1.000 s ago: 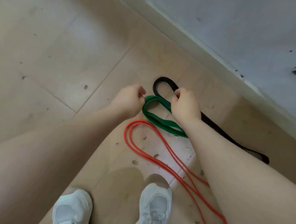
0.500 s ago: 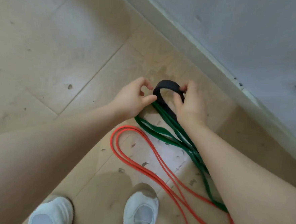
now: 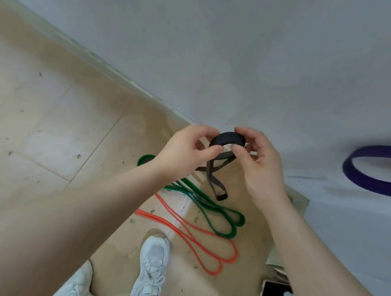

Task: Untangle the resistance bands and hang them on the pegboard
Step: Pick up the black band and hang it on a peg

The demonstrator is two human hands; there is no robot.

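A pale grey painted wall (image 3: 242, 58) fills the upper field and meets a beige tiled floor (image 3: 41, 118) along a diagonal skirting line. No pegboard is seen; at the right edge a wide purple elastic band (image 3: 372, 183) is shown hanging against the wall, its support being out of frame. On the floor, a long orange rubber loop band (image 3: 206, 245) and a green rubber loop band (image 3: 208, 209) are laid side by side, touching or crossing near the left forearm, apart from the lifted band. A white trainer (image 3: 153, 267) is seen below them, and a phone-like object (image 3: 276, 294) at the lower right. The flat black rubber resistance band (image 3: 228, 139) is held raised in front of the wall, its top loop pinched between both hands and its remainder hanging down with a twist, its lower end just above the floor. The left hand (image 3: 184, 156) is closed on the loop's left side, the right hand (image 3: 260, 161) on its right. The band's long axis runs downward from the hands; both hands are equally near, and the hanging purple band lies to the right, nearer the right hand.
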